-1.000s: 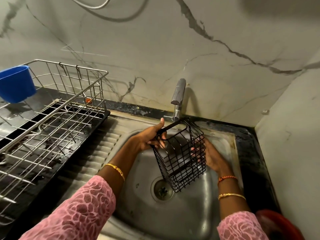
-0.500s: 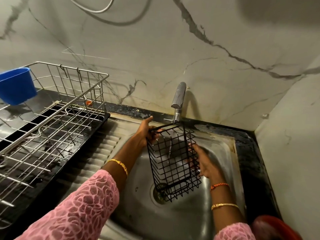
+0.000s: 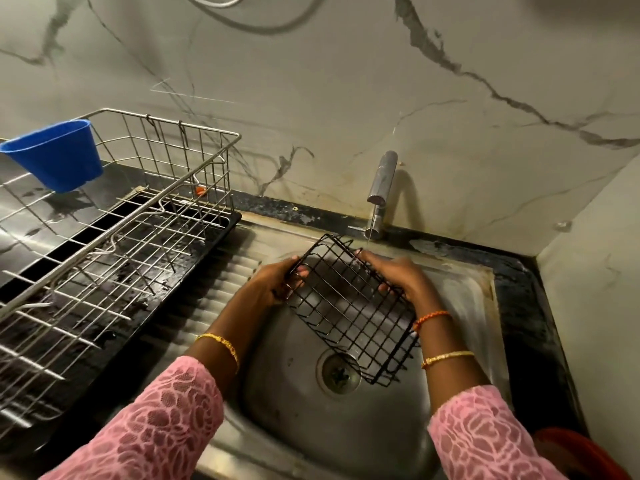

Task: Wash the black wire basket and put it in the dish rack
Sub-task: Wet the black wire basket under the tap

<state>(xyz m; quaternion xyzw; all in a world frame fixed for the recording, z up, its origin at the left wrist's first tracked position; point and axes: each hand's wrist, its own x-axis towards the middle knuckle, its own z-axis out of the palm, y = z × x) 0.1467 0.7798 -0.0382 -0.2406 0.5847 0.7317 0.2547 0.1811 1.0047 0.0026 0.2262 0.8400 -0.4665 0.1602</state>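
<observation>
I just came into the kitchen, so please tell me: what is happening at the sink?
A person holds the black wire basket with the left hand and the right hand, tilted over the steel sink just below the tap. The dish rack at the left does not hold it yet.

Dish rack [image 3: 114,237] cut off left; red object [image 3: 581,452] cropped bottom-right.

A black wire basket [image 3: 349,306] shows a square grid pattern over a dull grey steel sink [image 3: 294,420]. The sleeves [image 3: 162,420] are pink with a pale floral lace pattern. The wall [image 3: 346,98] is cream marble with dark grey veins. A silver wire dish rack [image 3: 114,244] holds a bright blue cup [image 3: 55,154].
</observation>
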